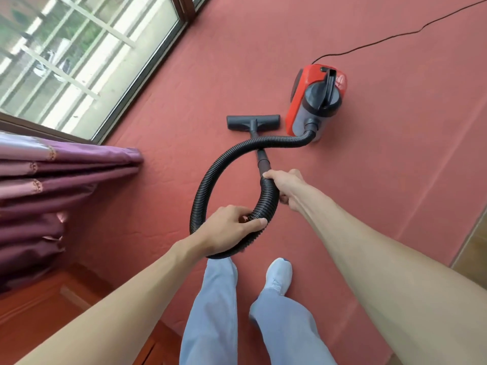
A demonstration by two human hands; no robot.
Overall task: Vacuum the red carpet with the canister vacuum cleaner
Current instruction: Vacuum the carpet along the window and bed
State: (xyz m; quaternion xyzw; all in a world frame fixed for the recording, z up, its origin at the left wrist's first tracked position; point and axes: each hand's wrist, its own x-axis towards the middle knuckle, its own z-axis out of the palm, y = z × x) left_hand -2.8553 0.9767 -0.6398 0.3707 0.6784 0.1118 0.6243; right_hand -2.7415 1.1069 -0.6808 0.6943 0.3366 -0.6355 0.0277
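1. My right hand (283,188) is closed around the wand (262,160) where it joins the hose (210,177); my left hand (232,230) is wrapped around the hose at the near side of its loop.
2. The carpet (395,167) covers most of the floor, from under my feet to the far edge of view.
3. One canister (315,101), red and black, stands on the carpet at far right, with its handle on top.
4. One floor head (253,122) lies flat on the carpet just left of the canister, near it but apart.
5. The hose leaves the canister's near end, crosses over the wand, then curls in one big loop back to my hands.
6. One black cord (395,35) trails from the canister's far side away to the far right.
7. A window (79,56) runs along the far left, its frame meeting the carpet.
8. Purple curtain (52,185) folds bunch at the left, with wood (52,306) below them at near left.
9. My two legs in light trousers (213,312) stand on the carpet below the loop; one pale shoe (279,275) shows.
10. A strip of bare floor (471,251) shows at the right edge.
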